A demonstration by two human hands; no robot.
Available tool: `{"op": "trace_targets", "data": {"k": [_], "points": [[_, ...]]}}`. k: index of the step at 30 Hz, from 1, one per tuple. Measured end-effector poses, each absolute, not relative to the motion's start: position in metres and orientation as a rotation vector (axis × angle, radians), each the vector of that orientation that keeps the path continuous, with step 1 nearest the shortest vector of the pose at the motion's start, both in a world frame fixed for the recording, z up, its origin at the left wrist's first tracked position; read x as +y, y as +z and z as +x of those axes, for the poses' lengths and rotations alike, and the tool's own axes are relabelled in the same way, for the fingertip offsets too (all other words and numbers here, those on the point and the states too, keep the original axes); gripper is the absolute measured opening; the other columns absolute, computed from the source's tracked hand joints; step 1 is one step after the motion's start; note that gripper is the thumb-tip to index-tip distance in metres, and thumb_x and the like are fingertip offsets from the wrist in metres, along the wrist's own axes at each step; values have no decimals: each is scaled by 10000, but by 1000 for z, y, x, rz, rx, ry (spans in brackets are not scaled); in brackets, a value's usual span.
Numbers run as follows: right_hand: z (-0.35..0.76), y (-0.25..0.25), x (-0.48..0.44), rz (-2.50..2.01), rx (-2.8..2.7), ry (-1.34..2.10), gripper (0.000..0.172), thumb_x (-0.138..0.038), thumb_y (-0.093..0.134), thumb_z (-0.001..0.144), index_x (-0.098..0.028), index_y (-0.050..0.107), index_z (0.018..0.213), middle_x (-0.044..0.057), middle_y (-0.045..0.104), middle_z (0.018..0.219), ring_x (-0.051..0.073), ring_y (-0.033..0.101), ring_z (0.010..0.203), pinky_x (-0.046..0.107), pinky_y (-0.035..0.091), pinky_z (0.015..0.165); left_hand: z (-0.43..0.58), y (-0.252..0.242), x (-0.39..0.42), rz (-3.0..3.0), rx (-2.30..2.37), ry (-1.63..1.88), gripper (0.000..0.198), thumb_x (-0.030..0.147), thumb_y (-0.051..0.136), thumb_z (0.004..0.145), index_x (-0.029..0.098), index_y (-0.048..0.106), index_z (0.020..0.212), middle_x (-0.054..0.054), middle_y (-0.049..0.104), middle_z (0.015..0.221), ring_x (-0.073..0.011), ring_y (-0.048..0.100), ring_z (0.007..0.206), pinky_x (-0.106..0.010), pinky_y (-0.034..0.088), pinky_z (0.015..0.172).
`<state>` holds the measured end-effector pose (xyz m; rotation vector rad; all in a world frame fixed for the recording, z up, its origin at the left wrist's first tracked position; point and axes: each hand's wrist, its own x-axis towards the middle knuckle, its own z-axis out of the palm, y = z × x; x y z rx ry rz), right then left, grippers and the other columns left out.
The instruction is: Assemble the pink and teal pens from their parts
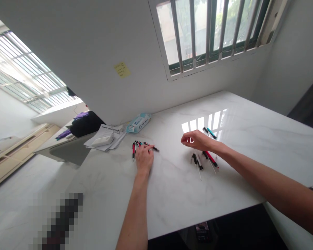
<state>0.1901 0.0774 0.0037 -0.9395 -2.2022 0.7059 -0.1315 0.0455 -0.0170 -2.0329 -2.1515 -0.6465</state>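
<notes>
Across the glossy white tabletop [169,194], veined in faint grey like marble, I see two loose groups of slim pens, one by each hand. My left hand [144,158] lies palm down over the nearer ends of the left group, fingers spread a little; a red pen [133,151] sticks out on its outer side and a dark, tapered pen [155,149] slants out past the fingertips on the other. My right hand [197,140] hangs between its own pens, the fingers bent toward the thumb around a small gap. From this distance I cannot tell whether either hand has closed on anything. Beyond the right wrist lies a smooth teal pen [211,133] alongside a black pen [205,130]; on the near side, a red-and-black pen [213,161] rests among other dark barrels and thin white rods [199,171]. Farther back, a soft, crinkled pale-blue wipes packet [139,123] sits beside flat paper sheets [114,135] with a rounded white plastic box [102,140] on top. Above, a square yellow sticky note [122,69] clings to the matte wall [94,52], left of the window with its metal bars [193,33].
</notes>
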Motion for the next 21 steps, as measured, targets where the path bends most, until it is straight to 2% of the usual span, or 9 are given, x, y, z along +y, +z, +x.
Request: {"op": "trace_targets", "data": {"k": [3,7,11,14,17,21], "points": [[199,12,79,-991,-2266,773,173,-339,696,900,-213,771,992,31,728,799,164,645,705,285,481,659,-128,-14,43,-1985,-2181,-666,290,267,548,926,272,815,1038,-101,706,1096,-325,607,1086,-484,463,1056],[201,18,76,-998,-2466,881,345,-471,773,844,-232,764,1092,42,751,878,169,636,680,296,454,619,-120,-11,40,-1904,-2225,-695,217,416,644,903,260,782,961,-132,674,1150,-380,578,1156,-525,458,1033],[201,27,70,-1018,-2603,839,444,-549,789,814,-255,759,1144,68,756,988,208,660,764,317,450,637,-116,-12,40,-1900,-2227,-734,176,307,645,877,266,778,984,-125,644,1279,-386,540,1231,-542,450,1036],[207,35,65,-1072,-2639,830,487,-524,811,790,-269,742,1199,76,755,1032,222,671,791,322,450,638,-117,-14,41,-1934,-2226,-751,200,225,609,863,277,790,930,-84,681,1289,-367,546,1220,-544,447,1034],[214,37,62,-1112,-2671,859,527,-469,823,771,-286,720,1254,69,756,1042,230,680,810,323,451,646,-119,-14,40,-1881,-2267,-745,190,214,594,860,256,780,854,-91,736,1203,-381,562,1168,-571,454,997],[215,35,59,-1150,-2727,894,601,-496,829,744,-293,696,1295,65,753,1077,243,692,868,326,465,703,-119,-10,37,-1798,-2319,-678,201,283,574,898,235,769,877,-101,751,1182,-384,569,1143,-561,462,981]]}}
